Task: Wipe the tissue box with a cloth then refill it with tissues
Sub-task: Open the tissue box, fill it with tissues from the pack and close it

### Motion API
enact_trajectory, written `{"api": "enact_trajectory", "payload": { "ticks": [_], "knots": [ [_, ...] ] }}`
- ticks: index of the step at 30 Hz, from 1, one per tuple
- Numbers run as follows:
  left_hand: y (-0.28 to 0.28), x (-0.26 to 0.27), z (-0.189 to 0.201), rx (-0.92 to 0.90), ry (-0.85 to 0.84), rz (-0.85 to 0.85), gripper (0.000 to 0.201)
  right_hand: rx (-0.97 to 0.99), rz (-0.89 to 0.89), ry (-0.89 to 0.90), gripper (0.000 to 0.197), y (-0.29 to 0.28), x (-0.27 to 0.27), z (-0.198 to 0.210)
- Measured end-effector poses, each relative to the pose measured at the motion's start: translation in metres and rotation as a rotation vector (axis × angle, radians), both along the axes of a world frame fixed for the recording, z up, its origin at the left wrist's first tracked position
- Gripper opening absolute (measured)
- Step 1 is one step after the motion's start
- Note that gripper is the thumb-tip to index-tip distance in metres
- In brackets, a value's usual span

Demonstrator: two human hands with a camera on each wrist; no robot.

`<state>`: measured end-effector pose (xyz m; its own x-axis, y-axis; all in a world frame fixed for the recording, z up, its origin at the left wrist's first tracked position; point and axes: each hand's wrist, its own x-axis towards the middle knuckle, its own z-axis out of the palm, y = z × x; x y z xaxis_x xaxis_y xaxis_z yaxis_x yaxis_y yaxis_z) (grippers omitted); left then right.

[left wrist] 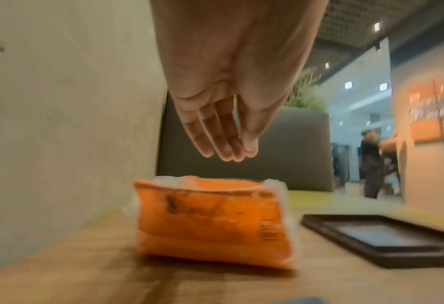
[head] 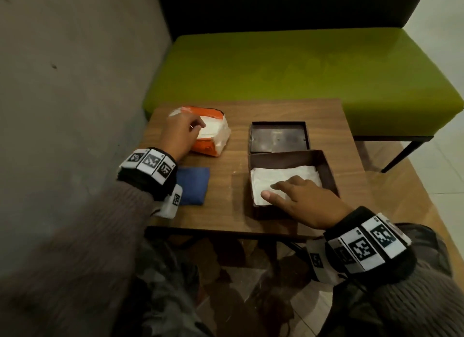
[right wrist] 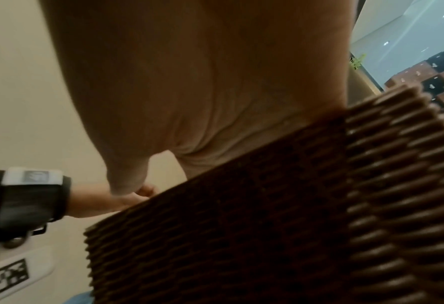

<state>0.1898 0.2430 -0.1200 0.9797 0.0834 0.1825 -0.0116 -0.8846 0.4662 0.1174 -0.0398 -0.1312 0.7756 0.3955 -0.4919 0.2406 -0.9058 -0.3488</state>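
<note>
Since tissues (head: 283, 178) are soft and light, pinch the stack's edge in the orange pack (head: 209, 133); your left hand (head: 179, 133) hovers relaxed, your right hand (head: 305, 201) presses flat.

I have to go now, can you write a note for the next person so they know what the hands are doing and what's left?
Left hand: open, above the orange tissue pack, holding nothing.
Right hand: fingers flat on the tissues in the brown box.
Lid lies off, behind the box. Blue cloth lies folded near the left wrist.
Done: some tissues in.
Left: add more if needed, put the lid on.
</note>
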Motion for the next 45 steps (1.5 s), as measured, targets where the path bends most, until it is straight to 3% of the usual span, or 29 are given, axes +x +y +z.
{"api": "enact_trajectory", "payload": {
  "ticks": [2, 5, 8, 13, 17, 24, 29, 33, 41, 45],
  "knots": [
    [0.018, 0.02, -0.005, 0.086, 0.061, -0.045, 0.013, -0.019, 0.034, -0.006, 0.095, 0.002, -0.003, 0.001],
    [0.032, 0.04, -0.012, 0.156, 0.244, -0.154, 0.032, -0.074, 0.08, -0.074, 0.127, 0.001, -0.003, -0.007],
    [0.038, 0.052, -0.02, 0.227, 0.404, -0.238, 0.047, -0.076, 0.079, -0.106, 0.118, 0.0, -0.001, -0.014],
    [0.041, 0.056, -0.025, 0.284, 0.449, -0.313, 0.057, -0.077, 0.088, -0.091, 0.104, 0.0, -0.001, -0.013],
    [0.04, 0.059, -0.029, 0.381, 0.363, -0.322, 0.045, -0.07, 0.09, -0.113, 0.098, 0.0, -0.001, -0.014],
    [0.038, 0.059, -0.033, 0.366, 0.286, -0.321, 0.028, -0.044, 0.088, -0.141, 0.101, 0.0, -0.001, -0.016],
    [0.036, 0.061, -0.036, 0.413, 0.32, -0.342, 0.035, -0.042, 0.091, -0.159, 0.106, -0.001, -0.001, -0.017],
    [0.03, 0.065, -0.041, 0.424, 0.265, -0.313, 0.021, -0.048, 0.096, -0.161, 0.107, -0.001, 0.0, -0.016],
    [0.031, 0.066, -0.038, 0.384, 0.191, -0.246, 0.013, -0.053, 0.085, -0.162, 0.106, 0.0, -0.001, -0.016],
    [0.032, 0.066, -0.037, 0.369, 0.268, -0.283, 0.028, -0.059, 0.087, -0.162, 0.1, 0.0, -0.001, -0.015]
  ]
}}
